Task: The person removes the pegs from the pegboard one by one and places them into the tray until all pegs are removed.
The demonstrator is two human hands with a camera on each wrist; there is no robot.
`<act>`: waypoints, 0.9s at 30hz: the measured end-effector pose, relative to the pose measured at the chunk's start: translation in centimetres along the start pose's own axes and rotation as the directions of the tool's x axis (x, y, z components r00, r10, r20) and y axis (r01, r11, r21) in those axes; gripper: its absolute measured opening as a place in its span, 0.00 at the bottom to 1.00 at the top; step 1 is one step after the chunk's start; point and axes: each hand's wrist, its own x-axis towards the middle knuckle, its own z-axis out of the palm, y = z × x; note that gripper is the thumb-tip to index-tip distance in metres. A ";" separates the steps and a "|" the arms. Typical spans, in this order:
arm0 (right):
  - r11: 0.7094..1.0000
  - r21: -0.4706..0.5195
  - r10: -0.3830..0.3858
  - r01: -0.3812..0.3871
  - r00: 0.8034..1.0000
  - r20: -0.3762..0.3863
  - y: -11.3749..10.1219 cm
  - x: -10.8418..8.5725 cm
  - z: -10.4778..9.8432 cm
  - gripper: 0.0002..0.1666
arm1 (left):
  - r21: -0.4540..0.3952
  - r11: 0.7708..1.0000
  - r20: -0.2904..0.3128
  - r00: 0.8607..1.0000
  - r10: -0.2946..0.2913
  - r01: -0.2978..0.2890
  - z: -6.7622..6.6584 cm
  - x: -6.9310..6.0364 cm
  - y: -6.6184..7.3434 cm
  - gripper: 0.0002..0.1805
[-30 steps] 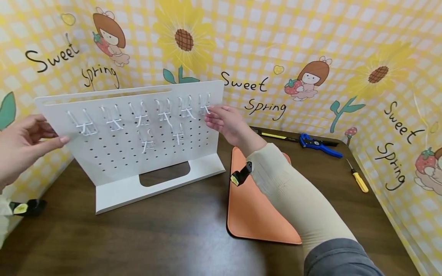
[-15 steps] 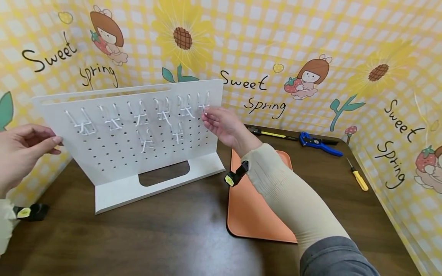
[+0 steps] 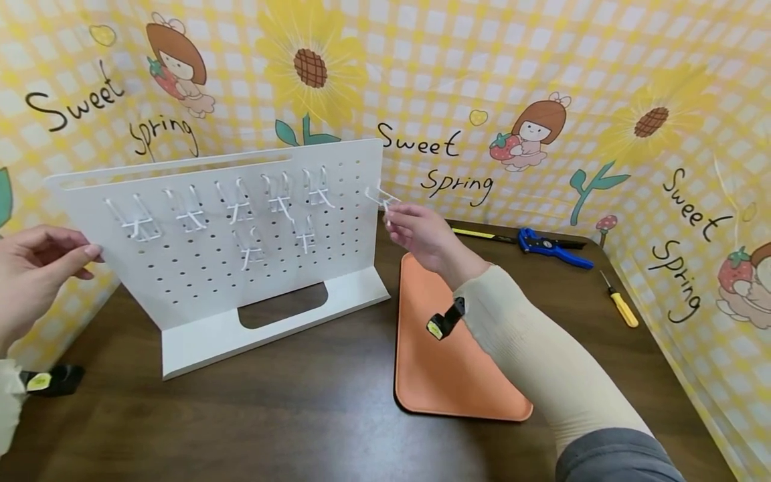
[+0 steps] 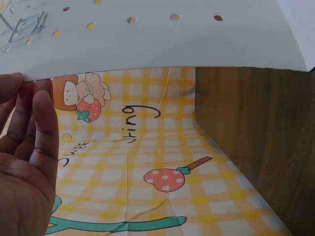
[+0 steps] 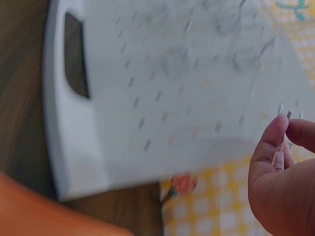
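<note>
A white pegboard (image 3: 283,261) stands on the table, with several white wire hooks (image 3: 241,204) fixed in its holes. My left hand (image 3: 45,271) pinches the board's left edge between thumb and fingers; the left wrist view shows the fingertips (image 4: 43,98) at that edge. Just off the board's right side, my right hand (image 3: 424,234) pinches one white pegboard hook (image 3: 381,196), its prongs out of the holes. In the right wrist view, thumb and forefinger meet on the hook, mostly hidden by the hand.
An orange tray (image 3: 446,375) lies under the right forearm. Behind it at the back right are a blue wire stripper (image 3: 554,248), a black-and-yellow tool (image 3: 482,234) partly hidden, and a yellow-handled screwdriver (image 3: 623,308). Patterned cloth (image 3: 434,67) surrounds the brown table (image 3: 289,428).
The right hand has pulled the rightmost top-row hook out of the board and moved right with it. The left hand stays at the board's left edge.
</note>
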 end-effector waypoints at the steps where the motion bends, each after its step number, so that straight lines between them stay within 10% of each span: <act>1: 1.000 -0.015 -0.004 0.003 1.000 -0.013 0.4 0.0 -0.7 0.09 | -0.003 1.000 -0.004 1.000 0.002 -0.002 0.0 0.0 0.0 0.06; 16: 0.951 -0.276 0.072 -0.136 0.970 -0.230 8.1 1.8 -8.9 0.18 | 0.123 0.992 -0.046 0.998 -0.033 0.039 0.4 -0.3 0.5 0.21; 27: 0.902 -0.391 0.062 -0.185 0.950 -0.306 10.5 2.8 -9.5 0.12 | 0.128 0.991 -0.027 0.999 -0.027 0.030 0.5 -0.4 1.3 0.24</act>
